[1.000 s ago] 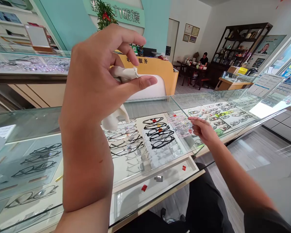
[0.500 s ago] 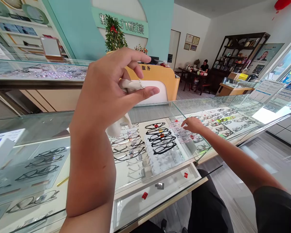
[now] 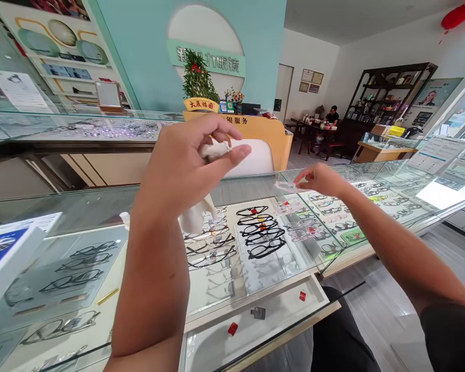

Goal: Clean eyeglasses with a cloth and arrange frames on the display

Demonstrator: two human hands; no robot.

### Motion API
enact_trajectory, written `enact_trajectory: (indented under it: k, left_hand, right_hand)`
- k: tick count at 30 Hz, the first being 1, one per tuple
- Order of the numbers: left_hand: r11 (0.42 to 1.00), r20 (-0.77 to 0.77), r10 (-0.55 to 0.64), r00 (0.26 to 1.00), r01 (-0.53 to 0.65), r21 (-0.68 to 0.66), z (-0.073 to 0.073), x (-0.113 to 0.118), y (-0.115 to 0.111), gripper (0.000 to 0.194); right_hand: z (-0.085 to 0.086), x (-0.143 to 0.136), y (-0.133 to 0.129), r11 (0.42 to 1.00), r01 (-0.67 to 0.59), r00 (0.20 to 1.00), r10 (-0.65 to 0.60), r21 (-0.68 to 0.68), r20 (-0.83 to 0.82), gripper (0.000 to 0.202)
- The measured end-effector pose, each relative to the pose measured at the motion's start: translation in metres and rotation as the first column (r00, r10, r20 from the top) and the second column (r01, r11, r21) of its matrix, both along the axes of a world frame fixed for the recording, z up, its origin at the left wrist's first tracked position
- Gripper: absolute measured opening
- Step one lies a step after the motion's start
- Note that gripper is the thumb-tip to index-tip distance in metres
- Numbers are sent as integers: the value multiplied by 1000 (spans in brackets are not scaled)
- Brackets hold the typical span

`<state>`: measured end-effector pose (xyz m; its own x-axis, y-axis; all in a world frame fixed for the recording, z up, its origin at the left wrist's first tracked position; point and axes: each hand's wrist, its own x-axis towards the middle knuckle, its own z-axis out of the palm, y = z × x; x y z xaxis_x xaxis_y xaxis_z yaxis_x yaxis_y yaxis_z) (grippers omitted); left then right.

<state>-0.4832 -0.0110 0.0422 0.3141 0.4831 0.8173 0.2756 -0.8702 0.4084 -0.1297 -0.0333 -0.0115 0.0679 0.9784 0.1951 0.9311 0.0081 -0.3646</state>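
Observation:
My left hand (image 3: 186,168) is raised over the glass display case, its fingers curled around a crumpled white cloth (image 3: 216,150). Part of the cloth hangs below the palm. To the right, my right hand (image 3: 320,179) pinches a pair of clear-framed glasses (image 3: 287,186) above the counter. Beneath it lie several clear and pinkish frames (image 3: 300,230) in a group. Just left of these, several black glasses (image 3: 264,247) stand in a column. Another column of glasses (image 3: 211,250) sits partly behind my left hand and the cloth.
A pulled-out drawer (image 3: 282,330) at the front holds two red pieces (image 3: 232,328) and a grey clip-like piece (image 3: 259,312). A white and blue box (image 3: 11,253) stands at left. A glass partition edge (image 3: 313,217) divides the case. A person (image 3: 332,114) sits far back.
My right hand has risen from the group of clear frames, lifting one pair of glasses. My left hand keeps the cloth. The view has tilted slightly upward.

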Motion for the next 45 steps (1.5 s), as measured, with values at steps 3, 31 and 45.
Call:
enact_trajectory:
  k: [3, 31, 45]
  left_hand:
    - [994, 54, 91, 994, -88, -65, 2, -2, 5, 25]
    - [630, 312, -380, 871, 491, -602, -8, 5, 18, 40]
    - [833, 253, -332, 909, 408, -374, -17, 24, 32, 36]
  right_hand:
    - [45, -33, 4, 964, -151, 971, 186, 217, -150, 27]
    - [18, -151, 4, 122, -86, 706, 708, 989, -26, 23]
    - [29, -151, 32, 691, -178, -184, 676, 700, -714, 25]
